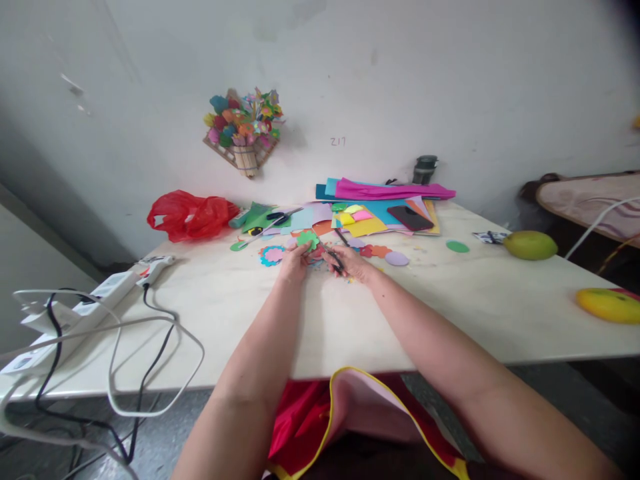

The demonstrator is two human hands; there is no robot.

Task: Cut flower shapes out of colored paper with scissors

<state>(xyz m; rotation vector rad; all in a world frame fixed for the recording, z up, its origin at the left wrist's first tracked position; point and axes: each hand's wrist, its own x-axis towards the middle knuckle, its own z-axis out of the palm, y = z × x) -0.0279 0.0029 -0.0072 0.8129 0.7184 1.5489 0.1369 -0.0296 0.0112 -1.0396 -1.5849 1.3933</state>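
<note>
A pale table (450, 293) stood against a grey-white wall (380, 80), where a bunch of colourful paper flowers (245, 123) hung. Near the table's far side, the left hand (296, 262) was nearly closed, its fingers pinching a green scalloped paper piece (309, 240); the right hand (351, 263) was curled around dark-handled scissors (339, 265), their blades pointing towards that piece. Coloured cut-outs (381, 251) lay around both hands, with coloured sheets (369, 227) and a dark phone (410, 218) behind and a red plastic bag (193, 217) to the left

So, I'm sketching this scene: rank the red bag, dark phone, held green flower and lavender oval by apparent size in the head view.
1. Red bag
2. Dark phone
3. Green flower and lavender oval: too alike to rank
</note>
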